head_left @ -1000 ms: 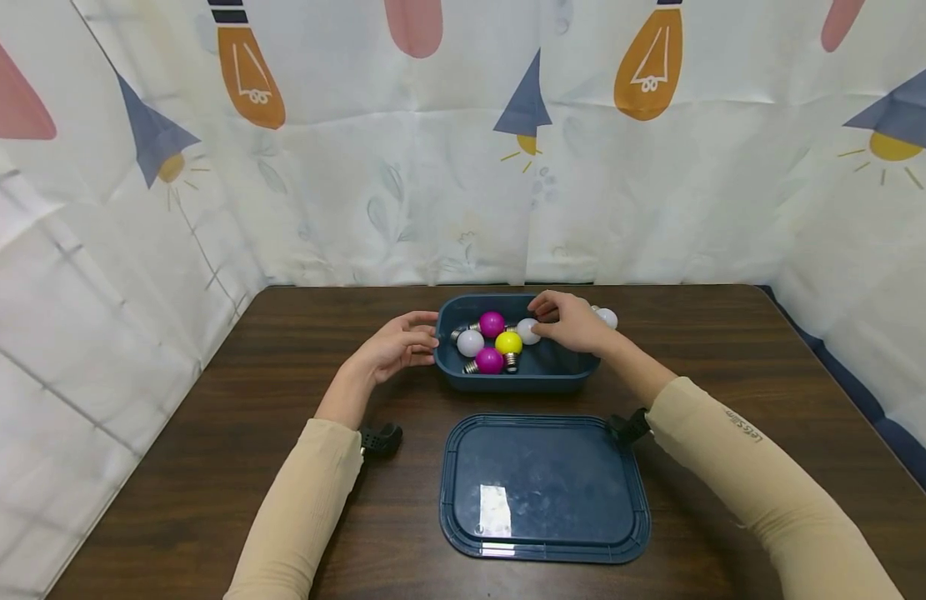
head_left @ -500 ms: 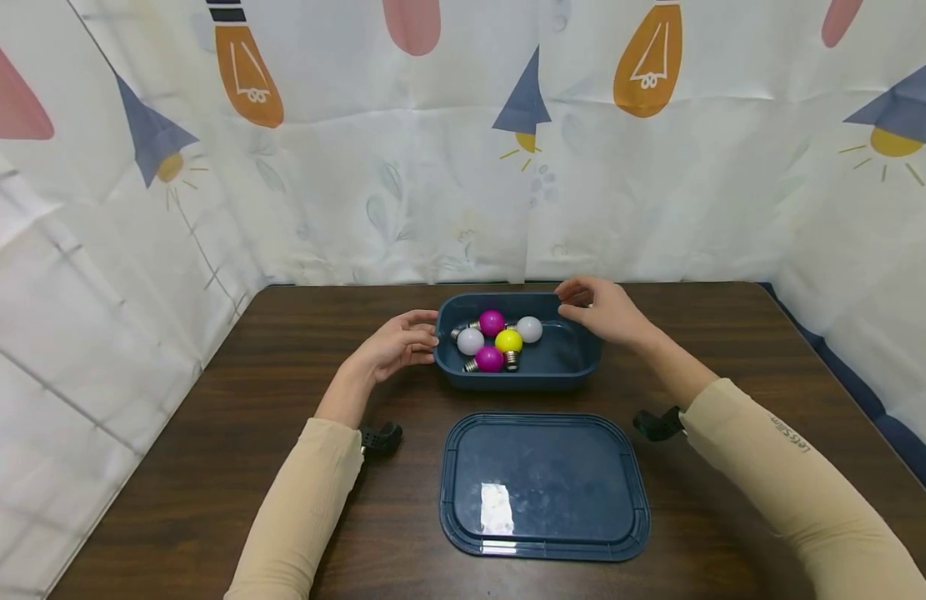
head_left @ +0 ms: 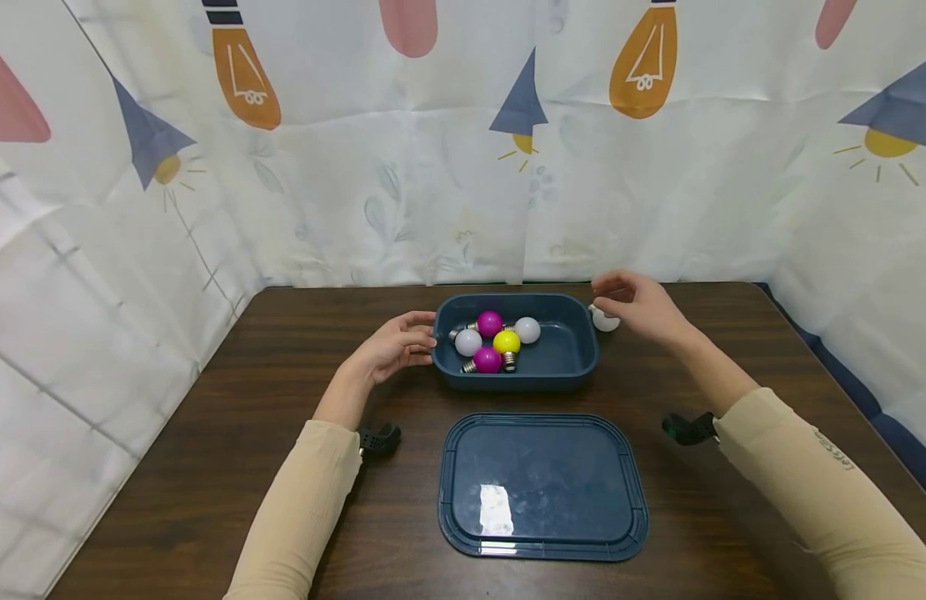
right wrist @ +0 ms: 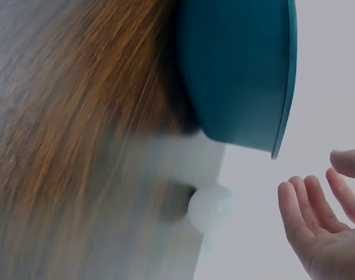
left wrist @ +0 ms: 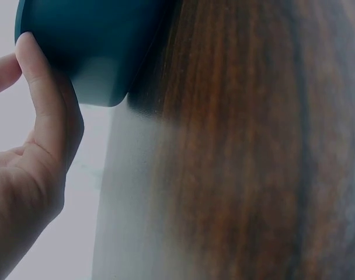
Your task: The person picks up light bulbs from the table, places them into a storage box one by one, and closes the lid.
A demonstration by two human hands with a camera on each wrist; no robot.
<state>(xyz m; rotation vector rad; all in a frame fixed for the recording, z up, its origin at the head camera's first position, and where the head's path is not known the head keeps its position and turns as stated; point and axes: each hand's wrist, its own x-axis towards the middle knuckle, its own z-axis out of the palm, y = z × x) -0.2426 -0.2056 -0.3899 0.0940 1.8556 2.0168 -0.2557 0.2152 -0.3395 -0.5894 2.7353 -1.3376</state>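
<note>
A dark blue plastic box (head_left: 560, 379) holds several light bulbs: a yellow bulb (head_left: 507, 342), magenta bulbs, one being the magenta bulb (head_left: 489, 323), and white ones such as the white bulb (head_left: 528, 330). My left hand (head_left: 393, 346) touches the box's left end with relaxed fingers; the left wrist view shows fingertips at the rim of the box (left wrist: 107, 52). To the right of the box, my right hand (head_left: 638, 307) hovers with loosely bent fingers over another white bulb (head_left: 605, 320). In the right wrist view, that white bulb (right wrist: 211, 209) lies on the table, apart from the fingers.
A dark blue lid (head_left: 543, 487) lies flat on the brown wooden table (head_left: 222, 467), in front of the box. Behind the table hangs a patterned white curtain (head_left: 432, 192), which also runs along both sides.
My right hand let go of the white bulb in the box, then moved right, out past the box's end to the bulb on the table. My left hand stays at the box.
</note>
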